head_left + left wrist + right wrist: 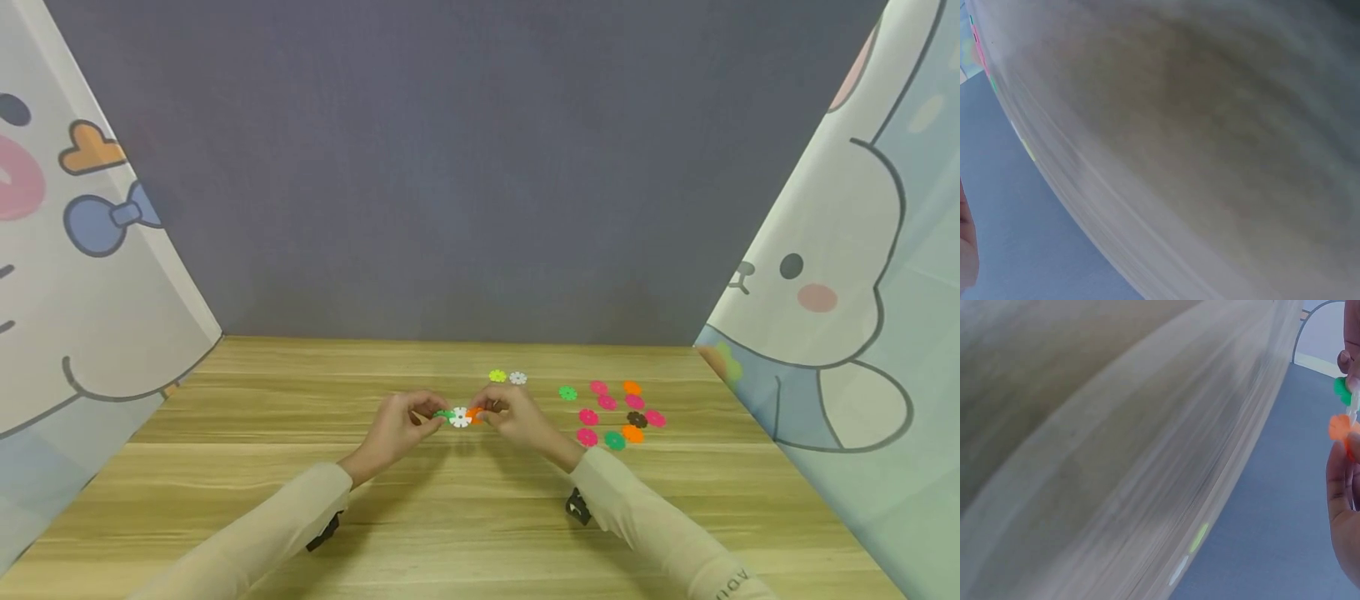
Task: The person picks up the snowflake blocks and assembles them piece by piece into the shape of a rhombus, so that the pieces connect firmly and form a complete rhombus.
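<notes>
Near the middle of the table, a white notched disc [461,417] sits between a green notched disc [443,415] and an orange notched disc [474,414]. My left hand [405,423] pinches the green disc between thumb and fingers. From the other side my right hand [517,417] pinches the orange one. In the right wrist view the green disc [1342,390], the white piece's edge and the orange disc [1339,427] form one row, raised off the table. Only a sliver of the left hand [966,240] shows in the left wrist view.
Yellow [497,376] and white [517,378] discs lie just beyond the right hand. Farther right, several pink [588,417], orange [633,434], green [567,392] and brown [637,419] discs are scattered on the wooden table [465,533]. A grey panel [457,183] stands behind.
</notes>
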A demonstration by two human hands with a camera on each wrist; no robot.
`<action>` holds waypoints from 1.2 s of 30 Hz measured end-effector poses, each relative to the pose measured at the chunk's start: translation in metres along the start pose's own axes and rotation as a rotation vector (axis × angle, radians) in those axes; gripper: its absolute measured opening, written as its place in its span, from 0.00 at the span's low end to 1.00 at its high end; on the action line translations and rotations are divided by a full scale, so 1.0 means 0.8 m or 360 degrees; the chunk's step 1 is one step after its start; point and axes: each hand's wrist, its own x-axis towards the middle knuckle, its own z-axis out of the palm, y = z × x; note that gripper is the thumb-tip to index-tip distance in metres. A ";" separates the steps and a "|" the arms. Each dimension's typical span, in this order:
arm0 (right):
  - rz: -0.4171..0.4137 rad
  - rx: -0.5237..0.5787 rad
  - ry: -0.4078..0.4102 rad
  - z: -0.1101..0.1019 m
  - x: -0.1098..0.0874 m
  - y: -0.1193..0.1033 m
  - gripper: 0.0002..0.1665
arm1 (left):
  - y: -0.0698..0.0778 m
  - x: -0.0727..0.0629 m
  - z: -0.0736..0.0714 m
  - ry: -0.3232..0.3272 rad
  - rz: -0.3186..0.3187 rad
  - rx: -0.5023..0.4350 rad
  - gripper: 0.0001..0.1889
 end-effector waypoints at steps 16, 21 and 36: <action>-0.0019 -0.0071 -0.0082 -0.018 0.001 0.011 0.10 | -0.001 -0.002 -0.003 -0.0041 -0.0081 -0.0021 0.08; 0.0060 -0.0122 -0.0080 -0.030 0.006 0.028 0.10 | -0.001 -0.004 -0.006 -0.0034 -0.0088 -0.0005 0.08; 0.0225 -0.0425 -0.0029 -0.052 0.044 0.081 0.13 | 0.000 -0.006 -0.007 -0.0041 -0.0107 -0.0017 0.08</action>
